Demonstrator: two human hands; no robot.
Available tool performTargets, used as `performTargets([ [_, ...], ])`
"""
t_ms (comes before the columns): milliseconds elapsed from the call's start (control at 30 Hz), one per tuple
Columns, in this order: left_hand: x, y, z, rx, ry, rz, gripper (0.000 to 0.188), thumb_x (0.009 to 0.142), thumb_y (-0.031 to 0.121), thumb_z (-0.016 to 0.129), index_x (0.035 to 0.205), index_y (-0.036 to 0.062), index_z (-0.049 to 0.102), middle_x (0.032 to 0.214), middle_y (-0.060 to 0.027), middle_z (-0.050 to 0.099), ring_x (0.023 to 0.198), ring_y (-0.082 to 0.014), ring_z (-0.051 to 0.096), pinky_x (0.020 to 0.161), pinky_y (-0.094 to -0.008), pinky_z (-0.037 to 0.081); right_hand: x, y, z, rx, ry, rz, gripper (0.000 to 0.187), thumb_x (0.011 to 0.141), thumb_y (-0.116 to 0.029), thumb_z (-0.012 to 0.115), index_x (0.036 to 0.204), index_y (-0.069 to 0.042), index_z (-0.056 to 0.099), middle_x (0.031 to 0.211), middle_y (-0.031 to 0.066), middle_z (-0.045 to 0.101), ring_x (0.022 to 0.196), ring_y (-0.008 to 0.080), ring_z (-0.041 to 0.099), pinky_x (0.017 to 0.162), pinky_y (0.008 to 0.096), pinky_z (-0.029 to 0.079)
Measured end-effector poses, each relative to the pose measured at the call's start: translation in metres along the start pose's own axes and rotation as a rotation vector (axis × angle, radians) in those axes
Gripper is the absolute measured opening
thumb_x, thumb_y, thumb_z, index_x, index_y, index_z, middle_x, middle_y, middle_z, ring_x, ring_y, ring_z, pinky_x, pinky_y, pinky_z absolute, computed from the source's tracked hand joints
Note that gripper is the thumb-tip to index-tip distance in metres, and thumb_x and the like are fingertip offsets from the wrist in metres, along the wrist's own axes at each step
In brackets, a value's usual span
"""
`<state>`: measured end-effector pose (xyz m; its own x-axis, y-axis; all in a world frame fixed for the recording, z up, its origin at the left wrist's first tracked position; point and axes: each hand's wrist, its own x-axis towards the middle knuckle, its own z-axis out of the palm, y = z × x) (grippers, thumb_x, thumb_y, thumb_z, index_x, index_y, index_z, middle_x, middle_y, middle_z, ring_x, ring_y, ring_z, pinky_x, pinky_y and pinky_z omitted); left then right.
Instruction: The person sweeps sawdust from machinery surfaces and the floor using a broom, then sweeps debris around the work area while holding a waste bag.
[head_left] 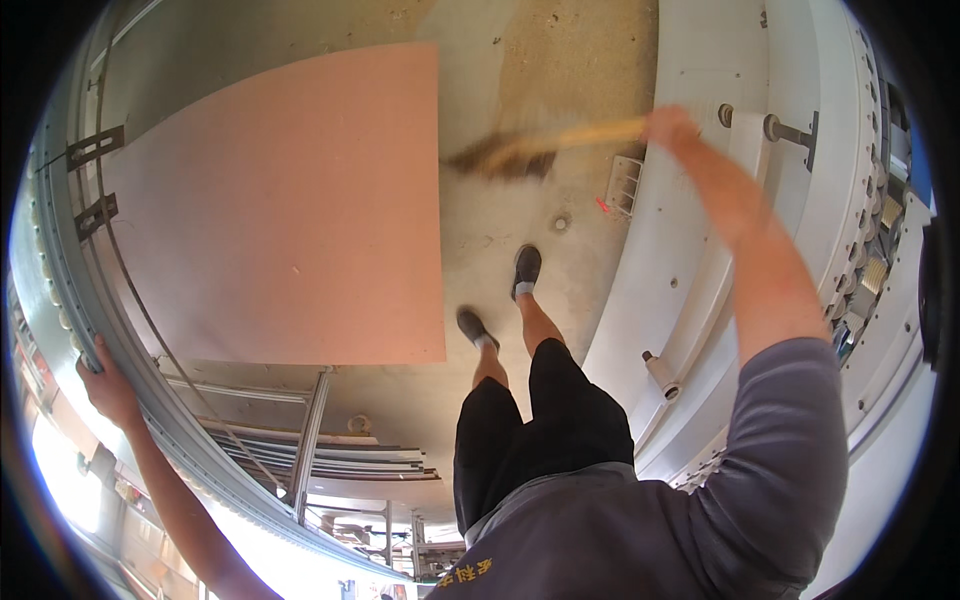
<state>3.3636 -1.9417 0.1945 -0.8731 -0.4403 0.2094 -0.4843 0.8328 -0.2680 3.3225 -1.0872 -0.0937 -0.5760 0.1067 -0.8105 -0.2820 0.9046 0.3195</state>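
My right hand [672, 127] is closed round the end of the yellow handle of a hand broom [590, 134], my arm reaching out to the far right. Motion blurs the broom; its dark bristle end is just above the concrete floor or touching it, I cannot tell which, close to the right edge of a large pinkish board [300, 220]. At the far left my left hand [112, 390] grips the edge of a long grey metal rail [160, 400], its fingers bent over it.
A white machine frame [690, 230] with knobs and a protruding cylinder [661, 376] runs along my right. A small white rack [623, 186] lies on the floor against it. Below the rail, several long strips [340, 460] are stacked near a metal post [310, 440]. My feet stand between.
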Motion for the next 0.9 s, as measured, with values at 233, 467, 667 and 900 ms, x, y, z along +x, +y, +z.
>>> performTargets([
  [233, 0.008, -0.001, 0.01, -0.056, -0.056, -0.02, 0.062, 0.085, 0.06, 0.052, 0.114, 0.0047, 0.056, 0.102, -0.0178, 0.065, 0.092, -0.0353, 0.062, 0.078, -0.0421, 0.048, 0.029, 0.044, -0.072, 0.3, 0.359, 0.444, 0.024, 0.086, -0.021, 0.052, 0.098, -0.007, 0.067, 0.102, 0.0118, 0.068, 0.092, 0.0268, 0.066, 0.076, 0.0365, 0.054],
  [467, 0.025, -0.008, 0.008, -0.094, -0.117, -0.025, 0.071, 0.081, 0.062, 0.056, 0.117, 0.0013, 0.054, 0.106, -0.0202, 0.064, 0.094, -0.0371, 0.062, 0.079, -0.0442, 0.048, -0.158, -0.134, 0.088, 1.419, 0.123, 0.432, 0.034, 0.085, -0.02, 0.057, 0.113, -0.002, 0.046, 0.068, 0.0143, 0.06, 0.049, 0.0242, 0.06, 0.049, 0.0385, 0.051],
  [667, 0.189, 0.07, 0.031, -0.113, -0.205, 0.182, 0.077, 0.082, 0.061, 0.054, 0.123, -0.0041, 0.05, 0.115, -0.0252, 0.058, 0.104, -0.0365, 0.057, 0.09, -0.0436, 0.043, -0.376, -0.205, 0.188, 1.569, -0.131, 0.61, 0.055, 0.082, -0.022, 0.063, 0.131, -0.007, 0.043, 0.106, 0.025, 0.062, 0.101, 0.0371, 0.06, 0.084, 0.0399, 0.049],
  [900, 0.383, 0.142, 0.067, -0.111, -0.328, 0.188, 0.091, 0.077, 0.07, 0.052, 0.12, -0.0095, 0.053, 0.114, -0.0228, 0.061, 0.106, -0.035, 0.057, 0.094, -0.0391, 0.042, -0.387, -0.247, 0.302, 2.037, -0.526, 0.76, 0.037, 0.087, -0.025, 0.062, 0.113, 0.001, 0.056, 0.103, 0.015, 0.064, 0.095, 0.0201, 0.061, 0.083, 0.032, 0.049],
])
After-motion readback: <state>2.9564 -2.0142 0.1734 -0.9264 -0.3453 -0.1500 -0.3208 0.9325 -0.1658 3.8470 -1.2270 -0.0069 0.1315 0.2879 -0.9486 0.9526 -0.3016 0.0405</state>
